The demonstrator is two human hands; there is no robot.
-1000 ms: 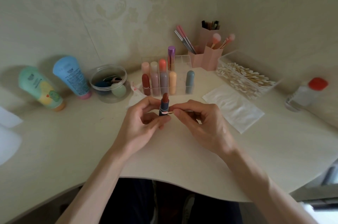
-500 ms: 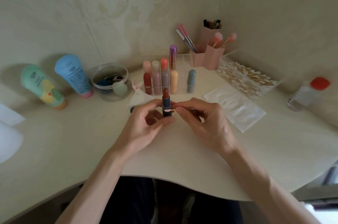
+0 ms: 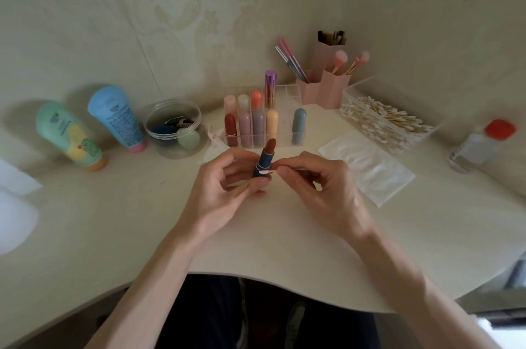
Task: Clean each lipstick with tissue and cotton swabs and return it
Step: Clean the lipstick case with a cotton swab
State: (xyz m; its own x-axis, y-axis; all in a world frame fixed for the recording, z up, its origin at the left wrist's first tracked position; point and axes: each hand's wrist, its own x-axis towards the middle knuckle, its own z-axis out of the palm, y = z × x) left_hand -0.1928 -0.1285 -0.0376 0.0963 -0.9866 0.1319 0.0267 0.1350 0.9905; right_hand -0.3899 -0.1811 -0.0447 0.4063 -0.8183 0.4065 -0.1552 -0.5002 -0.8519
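Observation:
My left hand (image 3: pixel 225 186) grips an uncapped lipstick (image 3: pixel 265 158) with a dark blue tube and a brick-red bullet, held upright and tilted slightly right over the table. My right hand (image 3: pixel 321 189) pinches a cotton swab (image 3: pixel 266 171) whose pink-stained tip touches the tube's lower band. Behind the hands stands a clear organizer (image 3: pixel 287 98) holding several capped lipsticks. A white tissue (image 3: pixel 367 166) lies flat to the right of my hands. A clear box of cotton swabs (image 3: pixel 390 120) sits further right.
Two lotion tubes (image 3: pixel 116 118) and a clear round tub (image 3: pixel 173 126) with sponges stand at the left. A crumpled stained tissue (image 3: pixel 213 135) lies by the organizer. Pink brush holders (image 3: pixel 327 86) stand behind; a red-capped bottle (image 3: pixel 481 146) stands far right. The table edge curves in front of me.
The lipstick has tilted slightly to the right in my left hand, and the swab tip has stayed against the tube's lower band. Both hands remain in about the same place.

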